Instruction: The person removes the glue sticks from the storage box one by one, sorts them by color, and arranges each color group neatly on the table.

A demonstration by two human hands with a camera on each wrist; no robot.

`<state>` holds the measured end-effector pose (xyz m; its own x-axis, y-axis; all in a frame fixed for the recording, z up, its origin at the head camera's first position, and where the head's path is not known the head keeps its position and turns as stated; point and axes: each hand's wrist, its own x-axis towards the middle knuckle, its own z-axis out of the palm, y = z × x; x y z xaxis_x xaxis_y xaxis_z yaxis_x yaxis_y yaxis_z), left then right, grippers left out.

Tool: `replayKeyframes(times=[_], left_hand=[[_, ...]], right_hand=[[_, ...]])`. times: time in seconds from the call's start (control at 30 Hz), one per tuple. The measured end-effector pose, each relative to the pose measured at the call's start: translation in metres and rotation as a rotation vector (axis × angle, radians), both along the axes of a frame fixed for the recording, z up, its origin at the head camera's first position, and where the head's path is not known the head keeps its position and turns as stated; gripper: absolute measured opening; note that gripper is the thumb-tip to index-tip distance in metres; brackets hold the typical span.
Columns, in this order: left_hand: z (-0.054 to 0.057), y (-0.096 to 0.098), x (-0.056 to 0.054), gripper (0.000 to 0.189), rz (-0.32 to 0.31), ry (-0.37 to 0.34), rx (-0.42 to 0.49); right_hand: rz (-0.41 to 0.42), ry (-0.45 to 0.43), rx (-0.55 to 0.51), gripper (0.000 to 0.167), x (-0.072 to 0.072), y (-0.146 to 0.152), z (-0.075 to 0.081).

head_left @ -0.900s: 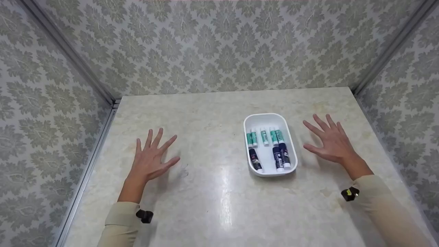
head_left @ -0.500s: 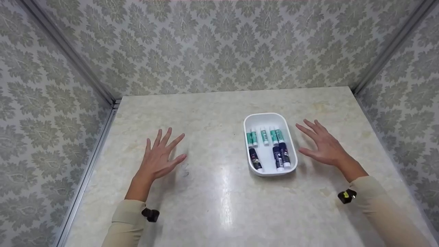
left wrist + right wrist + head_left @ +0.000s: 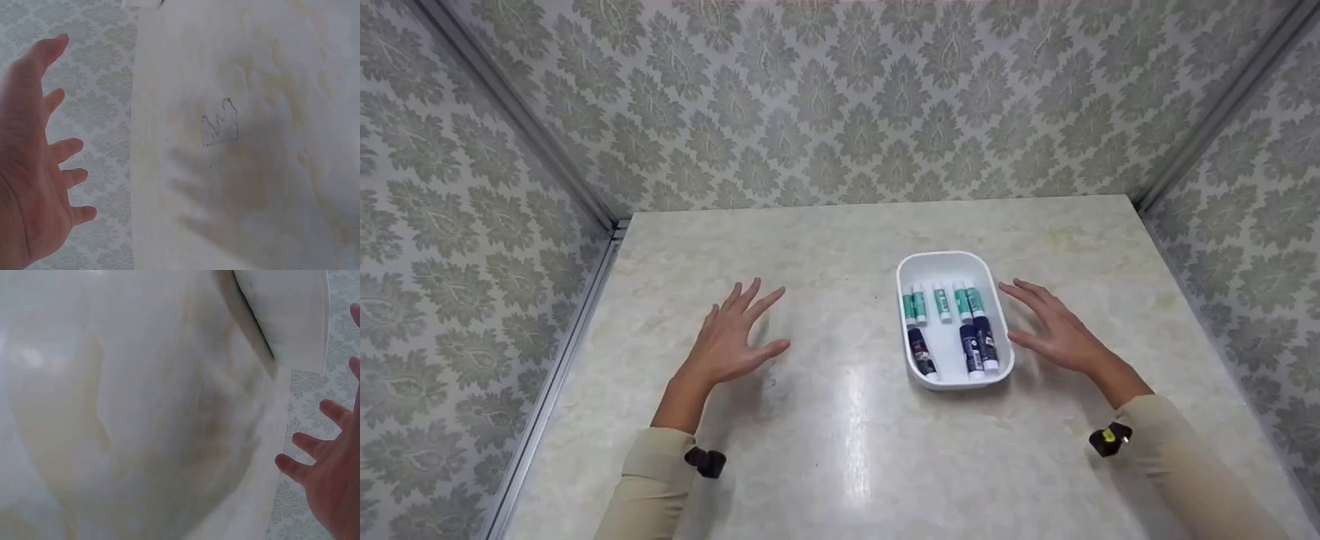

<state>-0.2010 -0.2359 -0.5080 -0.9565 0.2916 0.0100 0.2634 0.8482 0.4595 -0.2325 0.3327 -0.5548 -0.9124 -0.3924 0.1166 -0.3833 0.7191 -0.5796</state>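
Note:
A white oblong tub (image 3: 954,382) with rounded corners stands on the table, right of the middle. Inside it, several small green tubes with white ends (image 3: 943,303) lie in the far half. Nearer me lie dark blue tubes with white ends, one (image 3: 922,352) along the left wall and two (image 3: 971,349) on the right. My right hand (image 3: 1061,330) has its fingers spread, fingertips right at the tub's right rim. In the right wrist view the tub's outer wall (image 3: 287,315) shows beside the fingers. My left hand (image 3: 729,337) hovers over the table with fingers spread, holding nothing.
The pale marbled table (image 3: 840,450) ends at a patterned back wall (image 3: 840,112), with similar walls left and right. A small outline mark (image 3: 220,126) shows on the tabletop below my left hand. Each sleeve cuff bears a small dark wrist camera (image 3: 706,462).
Both hands have moved inward: the left one rightward across the table, the right one leftward up to the tub's rim. The tub and tubes stay in place on the table.

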Motion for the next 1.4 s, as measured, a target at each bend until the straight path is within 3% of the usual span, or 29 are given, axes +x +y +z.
replayKeyframes(times=[0.23, 0.57, 0.93, 1.4], left_hand=[[0.012, 0.014, -0.010, 0.089, -0.035, 0.023, 0.028], [0.031, 0.020, -0.011, 0.088, -0.035, 0.013, 0.040], [0.040, 0.044, -0.019, 0.086, -0.070, -0.003, 0.064], [0.059, 0.090, -0.032, 0.090, -0.079, -0.037, 0.058]], right_hand=[[-0.008, -0.112, -0.089, 0.072, 0.002, 0.000, -0.006], [0.056, -0.119, -0.159, 0.073, -0.003, -0.009, -0.016], [-0.039, -0.206, -0.072, 0.076, 0.002, -0.005, -0.012], [-0.059, -0.243, -0.014, 0.078, 0.000, -0.003, -0.007]])
